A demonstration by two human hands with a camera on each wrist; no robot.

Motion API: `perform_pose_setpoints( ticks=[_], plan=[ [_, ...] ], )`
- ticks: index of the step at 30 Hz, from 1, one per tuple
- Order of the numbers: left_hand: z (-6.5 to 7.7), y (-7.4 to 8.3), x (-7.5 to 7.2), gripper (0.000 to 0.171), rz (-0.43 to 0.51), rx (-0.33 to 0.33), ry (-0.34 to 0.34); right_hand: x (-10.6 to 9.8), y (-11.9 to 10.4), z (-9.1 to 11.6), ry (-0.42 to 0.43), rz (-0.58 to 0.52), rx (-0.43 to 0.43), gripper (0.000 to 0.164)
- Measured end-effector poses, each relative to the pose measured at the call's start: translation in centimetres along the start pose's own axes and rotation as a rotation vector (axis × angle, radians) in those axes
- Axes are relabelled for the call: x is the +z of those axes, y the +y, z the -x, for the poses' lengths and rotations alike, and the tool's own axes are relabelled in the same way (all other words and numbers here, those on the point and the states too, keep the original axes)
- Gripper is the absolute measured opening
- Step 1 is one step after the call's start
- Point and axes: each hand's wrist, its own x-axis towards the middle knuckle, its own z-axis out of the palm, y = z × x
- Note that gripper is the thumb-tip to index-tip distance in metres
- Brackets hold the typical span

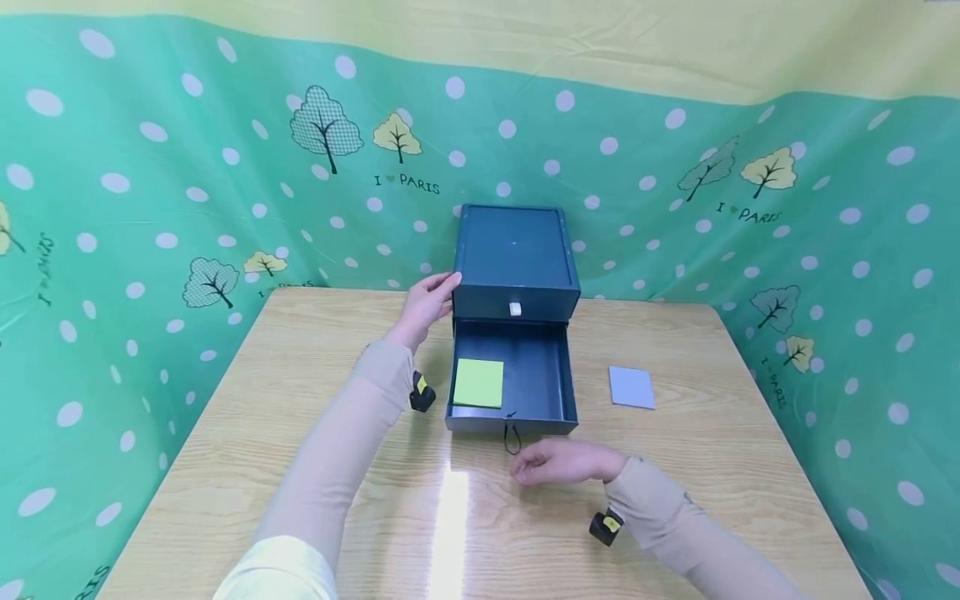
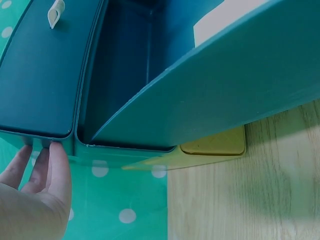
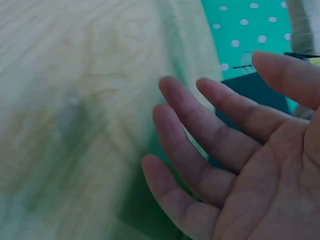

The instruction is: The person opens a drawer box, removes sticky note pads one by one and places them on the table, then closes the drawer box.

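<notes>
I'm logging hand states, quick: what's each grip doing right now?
Left grip: open, fingers touching the side of the blue drawer cabinet.
Right grip: open, fingers relaxed, holding nothing.

Smooth plastic drawer unit (image 1: 513,246), glossy wooden table (image 1: 682,367), cloth backdrop (image 1: 450,125)

Dark blue drawer (image 1: 536,375), apparently wide open
</notes>
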Motion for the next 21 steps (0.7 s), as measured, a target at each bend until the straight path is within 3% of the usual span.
perform_pose_setpoints(
  ticks=[11, 21],
  plan=[
    [0.2, 0.2, 0.0, 0.059, -0.010, -0.010, -0.003, -2.8, -2.5, 1.4, -0.032, 0.013, -0.142, 0.029],
    [0.1, 0.1, 0.0, 0.058, -0.010, -0.002, 0.001, -6.1, -4.7, 1.3, -0.003, -0.042, -0.174, 0.035]
  ],
)
